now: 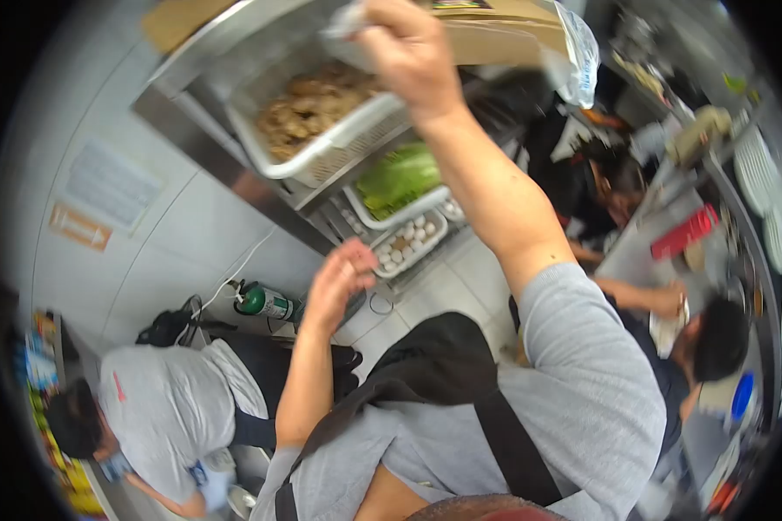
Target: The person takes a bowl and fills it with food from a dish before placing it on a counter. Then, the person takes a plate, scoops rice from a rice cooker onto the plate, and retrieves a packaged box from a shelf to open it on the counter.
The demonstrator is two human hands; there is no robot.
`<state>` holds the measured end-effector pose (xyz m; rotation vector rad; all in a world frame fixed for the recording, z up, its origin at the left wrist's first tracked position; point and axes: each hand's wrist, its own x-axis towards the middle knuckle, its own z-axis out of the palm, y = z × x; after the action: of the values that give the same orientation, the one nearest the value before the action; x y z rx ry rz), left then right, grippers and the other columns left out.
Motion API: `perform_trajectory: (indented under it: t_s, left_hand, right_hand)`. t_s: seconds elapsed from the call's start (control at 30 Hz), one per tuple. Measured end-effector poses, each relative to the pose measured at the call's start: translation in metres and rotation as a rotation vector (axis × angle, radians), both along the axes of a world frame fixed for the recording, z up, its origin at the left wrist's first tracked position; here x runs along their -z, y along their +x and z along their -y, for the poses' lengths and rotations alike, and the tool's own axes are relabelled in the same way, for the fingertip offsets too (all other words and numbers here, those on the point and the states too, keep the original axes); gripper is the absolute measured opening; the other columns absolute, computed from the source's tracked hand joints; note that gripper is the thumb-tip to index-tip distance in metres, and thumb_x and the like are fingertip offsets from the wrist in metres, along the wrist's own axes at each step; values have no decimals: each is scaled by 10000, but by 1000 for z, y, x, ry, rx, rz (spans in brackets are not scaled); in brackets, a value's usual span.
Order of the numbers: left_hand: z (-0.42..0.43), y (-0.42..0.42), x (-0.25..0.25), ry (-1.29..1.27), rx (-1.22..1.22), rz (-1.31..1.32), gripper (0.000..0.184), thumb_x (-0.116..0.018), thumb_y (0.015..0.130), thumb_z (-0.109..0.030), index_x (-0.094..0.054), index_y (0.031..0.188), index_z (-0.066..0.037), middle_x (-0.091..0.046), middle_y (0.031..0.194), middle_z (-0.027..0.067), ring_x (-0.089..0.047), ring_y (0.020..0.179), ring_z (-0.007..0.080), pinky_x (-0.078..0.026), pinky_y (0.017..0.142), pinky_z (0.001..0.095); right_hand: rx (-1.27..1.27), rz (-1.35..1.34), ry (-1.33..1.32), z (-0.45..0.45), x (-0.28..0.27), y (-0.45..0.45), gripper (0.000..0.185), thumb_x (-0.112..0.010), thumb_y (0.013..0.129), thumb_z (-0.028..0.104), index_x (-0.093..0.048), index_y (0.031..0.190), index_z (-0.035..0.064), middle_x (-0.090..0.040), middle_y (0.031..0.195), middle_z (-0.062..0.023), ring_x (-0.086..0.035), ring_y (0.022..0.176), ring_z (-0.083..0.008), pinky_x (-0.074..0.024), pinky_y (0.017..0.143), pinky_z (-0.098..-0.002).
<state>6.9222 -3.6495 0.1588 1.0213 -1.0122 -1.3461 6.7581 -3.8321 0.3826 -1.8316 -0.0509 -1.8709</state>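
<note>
My right hand (404, 56) is raised at the top of the view, its fingers closed on a whitish, blurred piece of plastic (346, 22). Just below and left of it, a white basket (274, 167) on a metal shelf holds brown food pieces (308, 108). Lower down, my left hand (343, 278) hangs in the air with its fingers apart, holding nothing. Close to its right is a white tray of eggs (407, 246), under a tray of green lettuce (397, 180).
A cardboard box (504, 39) lies on the shelf top. One person in a grey shirt (170, 399) bends at lower left. People in dark clothes work at right beside a metal counter (643, 252). A green cylinder (261, 300) stands near the wall.
</note>
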Motion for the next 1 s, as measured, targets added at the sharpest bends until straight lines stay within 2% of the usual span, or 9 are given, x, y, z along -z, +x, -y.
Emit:
perform_trajectory:
  t_s: [0.03,0.27,0.4,0.53,0.57,0.67,0.73,0.83,1.0]
  left_hand:
    - [16,-9,-21,-58,14,-149,503,-550,888,-269,-405,1305,-28,-498,1232,107,-530,1103,241,-473,860,367]
    - [58,-28,-50,-36,66,-546,559,-456,914,-416,-394,1316,-32,-465,1291,145,-497,1148,263,-471,901,409]
    - [47,-15,-11,95,200,-643,517,-420,932,-392,-421,1299,-27,-493,1264,149,-522,1121,250,-467,905,382]
    - [32,4,48,219,367,-675,484,-383,951,-368,-448,1281,-21,-521,1236,154,-546,1093,237,-464,908,356]
    - [17,-10,29,379,226,-664,479,-390,950,-361,-476,1258,-5,-556,1190,152,-574,1047,247,-464,903,371]
    - [10,-3,112,308,330,-433,491,-411,940,-361,-454,1289,-19,-532,1232,156,-545,1097,247,-450,914,360]
    - [-12,-18,139,856,279,-99,544,-415,929,-409,-442,1303,-16,-491,1287,171,-502,1154,275,-433,923,358]
    - [-49,-25,245,751,407,278,647,-436,901,-486,-402,1335,-7,-436,1346,179,-444,1214,308,-396,957,373]
    - [-53,-32,206,998,817,293,832,-487,827,-619,-266,1417,-74,-384,1378,185,-419,1233,261,-367,983,432]
  right_hand:
    - [139,38,-112,0,11,1,97,-531,717,65,-621,727,30,-615,719,-61,-593,658,-189,-468,607,-303]
    - [-92,-209,-389,-127,73,6,142,-617,644,109,-481,676,87,-511,763,-81,-532,751,-289,-441,641,-409]
    - [-455,-484,-147,-210,153,22,126,-592,724,103,-479,711,48,-496,786,-102,-519,740,-308,-420,640,-398]
    - [-474,-680,84,-248,179,16,87,-571,753,78,-493,755,41,-514,757,-115,-547,736,-305,-436,626,-394]
    - [-465,-749,185,-254,183,18,59,-567,759,63,-517,788,52,-518,744,-108,-557,729,-290,-441,620,-379]
    - [-368,-839,443,-259,215,25,12,-556,744,32,-560,754,38,-565,692,-111,-577,664,-280,-458,595,-360]
    - [-352,-895,667,-275,260,29,25,-551,739,25,-574,733,34,-574,669,-104,-575,629,-266,-456,594,-353]
    - [-325,-994,1128,-299,292,20,57,-550,730,31,-602,705,27,-593,644,-86,-560,577,-212,-443,575,-328]
    - [-335,-1087,1349,-324,306,19,82,-566,742,88,-600,731,14,-603,674,-128,-581,638,-211,-452,610,-344]
